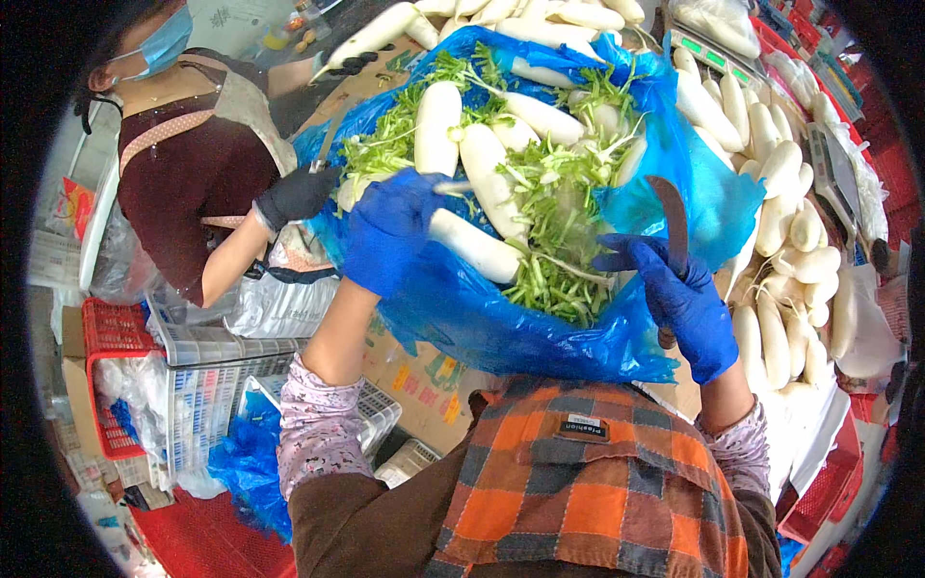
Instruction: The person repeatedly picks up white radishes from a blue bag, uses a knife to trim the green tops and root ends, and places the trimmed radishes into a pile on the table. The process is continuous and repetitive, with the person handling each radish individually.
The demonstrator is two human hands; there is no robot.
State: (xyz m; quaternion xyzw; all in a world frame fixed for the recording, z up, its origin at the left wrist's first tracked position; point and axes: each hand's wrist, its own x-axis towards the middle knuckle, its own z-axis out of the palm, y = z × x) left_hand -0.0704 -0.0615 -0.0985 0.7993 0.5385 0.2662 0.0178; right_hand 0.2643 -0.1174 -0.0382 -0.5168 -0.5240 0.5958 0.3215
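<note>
My left hand (394, 227), in a blue glove, is over the left side of an open blue plastic bag (462, 311). It is blurred, and a thin pale tip shows by its fingers; whether it grips anything is unclear. Just right of it lies a white radish (477, 249). My right hand (683, 307), also gloved in blue, is shut on a knife (670, 217) with a dark curved blade pointing up and away. Cut green radish leaves (556, 188) and several white radishes, among them an upright one (438, 126), fill the bag.
At the left stands a co-worker (188, 159) whose black-gloved hand (300, 193) holds a blade at the bag's edge. Radishes are piled at the right (780, 195) and at the far side (535, 18). Scales (712, 54) stand beyond; crates (209, 404) are stacked lower left.
</note>
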